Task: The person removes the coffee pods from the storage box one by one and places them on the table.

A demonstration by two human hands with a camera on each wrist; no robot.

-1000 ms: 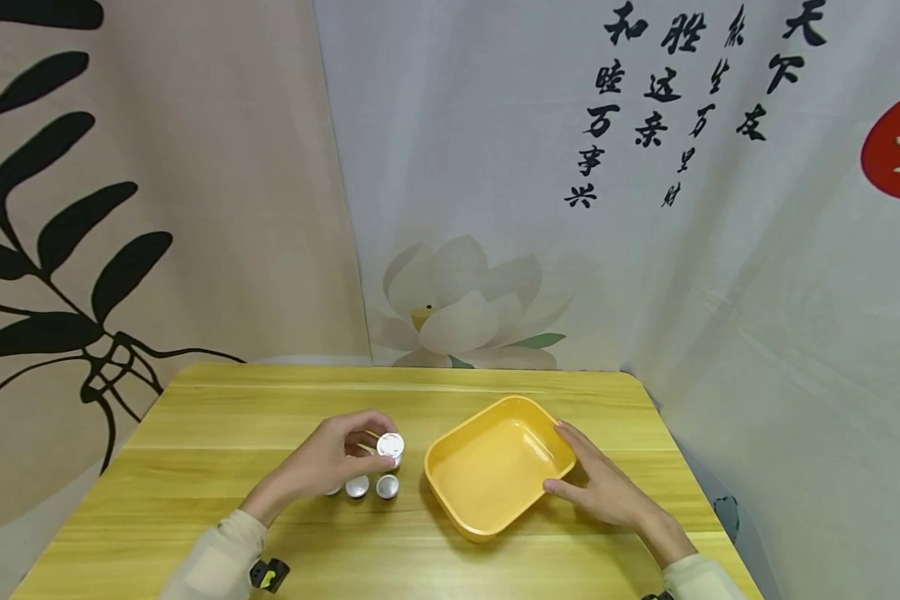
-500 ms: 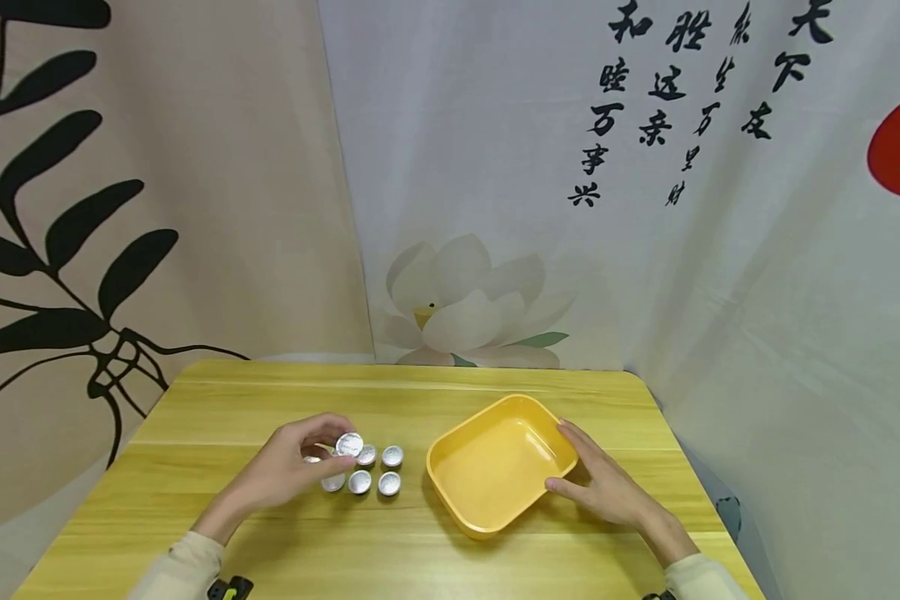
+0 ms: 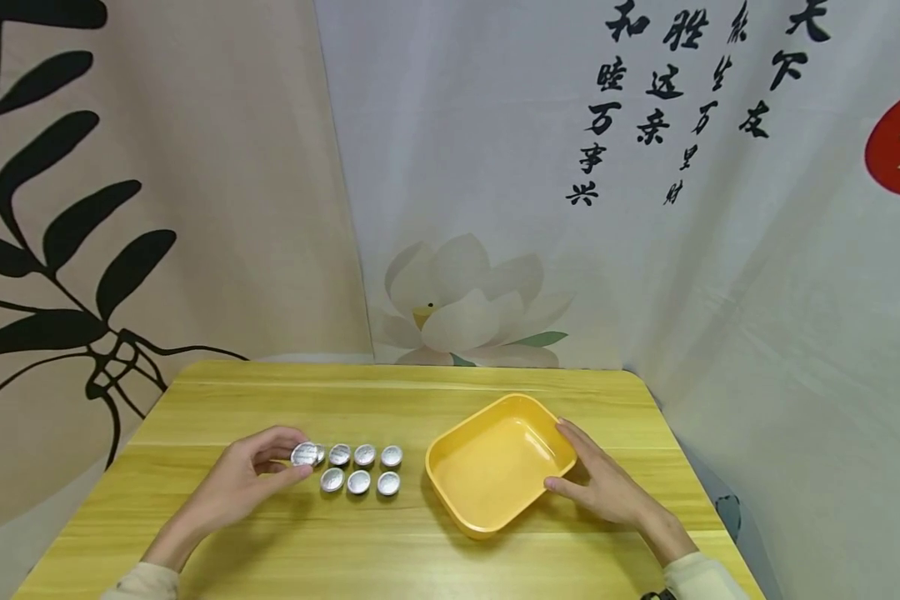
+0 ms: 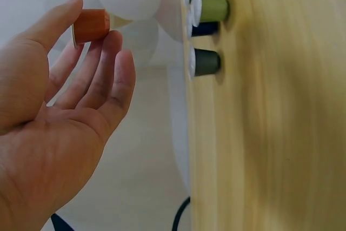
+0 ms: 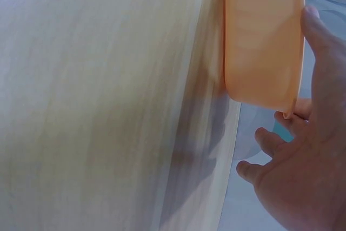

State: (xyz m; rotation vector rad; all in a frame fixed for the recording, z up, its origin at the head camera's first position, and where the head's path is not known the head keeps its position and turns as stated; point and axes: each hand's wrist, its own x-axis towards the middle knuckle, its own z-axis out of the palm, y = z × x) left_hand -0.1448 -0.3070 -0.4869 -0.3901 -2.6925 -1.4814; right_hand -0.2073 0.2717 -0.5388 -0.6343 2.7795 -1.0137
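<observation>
In the head view, my left hand [image 3: 247, 475] is at the left end of a group of coffee capsules. Between thumb and fingertips it pinches one capsule [image 3: 304, 454], its silver lid facing up toward the head camera. The left wrist view shows this coffee capsule [image 4: 91, 25] has an orange body. My right hand [image 3: 607, 483] holds the right corner of a yellow plastic tray [image 3: 450, 517], thumb and fingers on either side of that corner. No capsule shows inside the tray. Its outer wall [image 5: 265, 41] fills the upper right of the right wrist view.
Several capsules stand lid up in two rows, among them one at the front right [image 3: 388, 483]. A green capsule [image 4: 212, 8] and a dark one [image 4: 206, 62] show from the side. Beneath everything is a wooden table [image 3: 270, 392], with a printed curtain [image 3: 480, 167] behind.
My left hand has moved left with a capsule held, coming away from the right end of the rows. More standing capsules are now uncovered. The right hand and tray have stayed put.
</observation>
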